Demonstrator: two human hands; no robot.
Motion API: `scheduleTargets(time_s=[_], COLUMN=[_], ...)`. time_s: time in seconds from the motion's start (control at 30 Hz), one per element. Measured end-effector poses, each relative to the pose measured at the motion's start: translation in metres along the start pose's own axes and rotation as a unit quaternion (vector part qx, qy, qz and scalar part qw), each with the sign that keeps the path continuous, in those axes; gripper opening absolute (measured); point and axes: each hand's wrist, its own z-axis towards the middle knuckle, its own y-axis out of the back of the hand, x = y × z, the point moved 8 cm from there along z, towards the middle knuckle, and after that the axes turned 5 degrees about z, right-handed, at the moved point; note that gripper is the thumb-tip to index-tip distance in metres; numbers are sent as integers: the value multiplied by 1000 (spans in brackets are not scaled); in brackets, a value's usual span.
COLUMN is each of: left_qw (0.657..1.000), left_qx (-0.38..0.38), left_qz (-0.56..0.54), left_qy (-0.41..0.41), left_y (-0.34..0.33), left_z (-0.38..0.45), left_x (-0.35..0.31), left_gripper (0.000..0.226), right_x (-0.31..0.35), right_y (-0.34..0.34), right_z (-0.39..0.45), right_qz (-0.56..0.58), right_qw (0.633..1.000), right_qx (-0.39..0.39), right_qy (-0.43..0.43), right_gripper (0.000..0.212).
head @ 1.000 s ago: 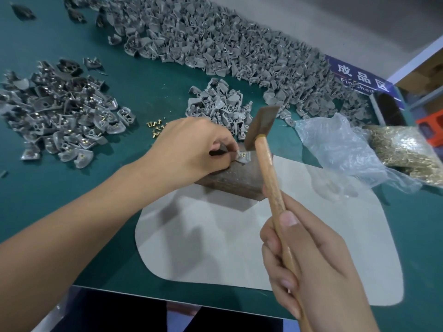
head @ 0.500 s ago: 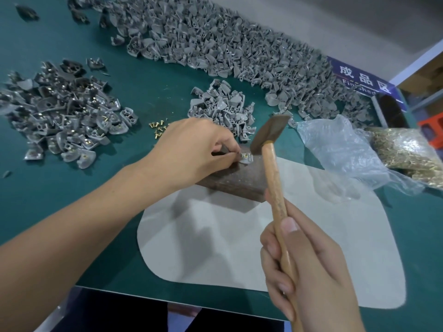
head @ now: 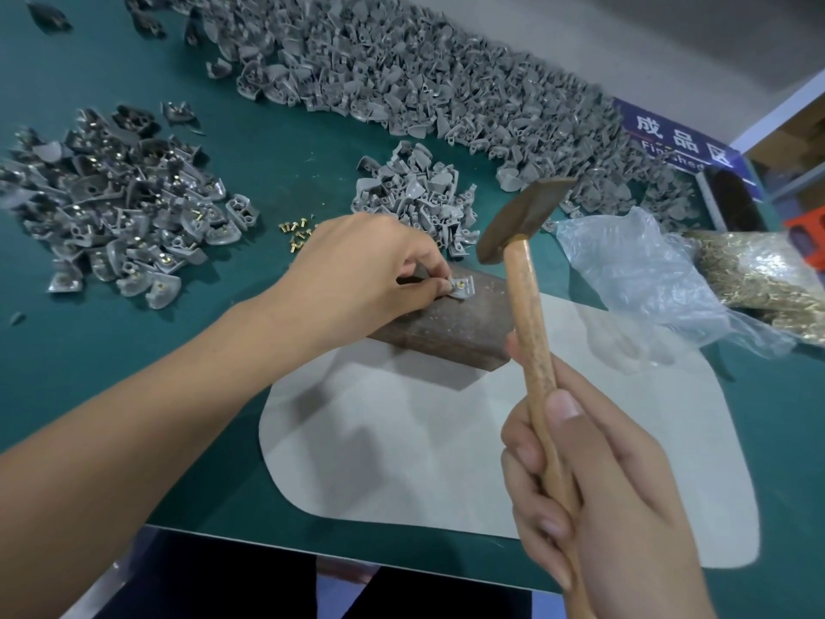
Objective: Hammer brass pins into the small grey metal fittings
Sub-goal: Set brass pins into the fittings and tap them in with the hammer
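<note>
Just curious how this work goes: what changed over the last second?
The hammer in the right hand tipped back, its head lifting off the fitting. The left hand kept pinching that fitting on the block; the piles stayed put.

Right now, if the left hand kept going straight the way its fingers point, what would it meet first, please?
Probably the hammer: the left hand pinches the fitting on the block, fingers pointing right toward the handle. Depth is unclear.
</note>
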Motion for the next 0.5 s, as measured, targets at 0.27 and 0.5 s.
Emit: scheduleTargets(time_s=[0.27, 0.5], left_qw=[1000, 1000], left_qx=[2, 0], left_qz=[-12, -15], left_qy=[0, -5], left_y=[1, 1], left_z=[-2, -1], left_x=[-2, -2], left_gripper=[10, 8], right_x=[-8, -6], right_y=[1, 3], right_z=[2, 7], right_qz=[-1, -3], right_qw=[1000, 1000], right_qx=[-10, -7], right_qy=[5, -17], right_gripper=[38, 38])
